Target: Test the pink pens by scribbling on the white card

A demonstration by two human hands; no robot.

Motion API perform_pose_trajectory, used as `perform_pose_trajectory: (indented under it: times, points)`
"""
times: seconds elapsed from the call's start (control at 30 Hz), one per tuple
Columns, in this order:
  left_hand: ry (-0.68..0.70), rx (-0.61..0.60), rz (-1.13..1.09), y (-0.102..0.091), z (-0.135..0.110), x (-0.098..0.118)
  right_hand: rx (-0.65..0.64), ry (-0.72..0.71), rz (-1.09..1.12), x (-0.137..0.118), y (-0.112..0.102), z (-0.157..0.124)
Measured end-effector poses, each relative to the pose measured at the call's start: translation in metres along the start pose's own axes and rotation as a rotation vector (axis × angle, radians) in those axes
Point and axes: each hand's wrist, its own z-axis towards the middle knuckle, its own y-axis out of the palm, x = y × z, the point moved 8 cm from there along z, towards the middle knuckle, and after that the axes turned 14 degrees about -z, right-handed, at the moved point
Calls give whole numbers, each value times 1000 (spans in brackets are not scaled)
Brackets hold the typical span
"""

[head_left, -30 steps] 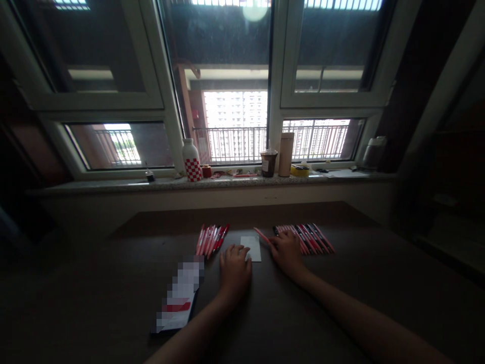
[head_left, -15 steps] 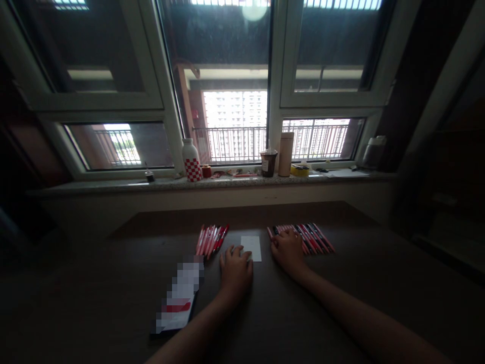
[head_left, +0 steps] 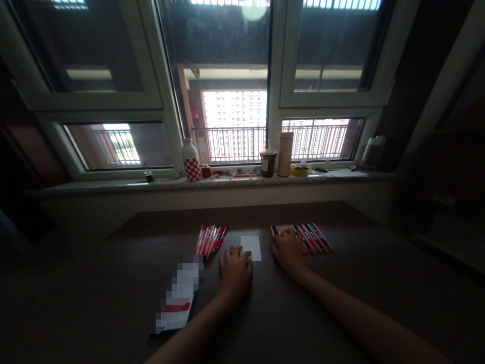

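My left hand (head_left: 235, 270) lies palm down on the dark table with its fingers spread, the fingertips at the lower left corner of a small white paper (head_left: 252, 247). To the right, my right hand (head_left: 288, 250) bends over the left end of a neat row of pens (head_left: 316, 238) in pink, red and black. Its fingers are curled in at the end pen (head_left: 272, 230), and the hand covers the lower part of that pen. A looser bunch of pink and red pens (head_left: 210, 240) sits left of the paper.
A pouch-like item (head_left: 182, 296), partly blurred out, lies beside my left forearm. Along the windowsill (head_left: 162, 186) stand a checked bottle (head_left: 192, 161), a drink cup (head_left: 269, 163), a tall beige flask (head_left: 285, 154) and a yellow item (head_left: 299, 171).
The pen at the row's left end has shifted right, closer against the other pens, under my right hand. My left hand and the paper have hardly moved.
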Motion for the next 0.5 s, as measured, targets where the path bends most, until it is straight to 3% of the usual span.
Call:
perform_pose_trajectory:
  times: [0.5]
  points:
    - [3,4,-7,4,1,-4,-13,5,-4,3,3,1]
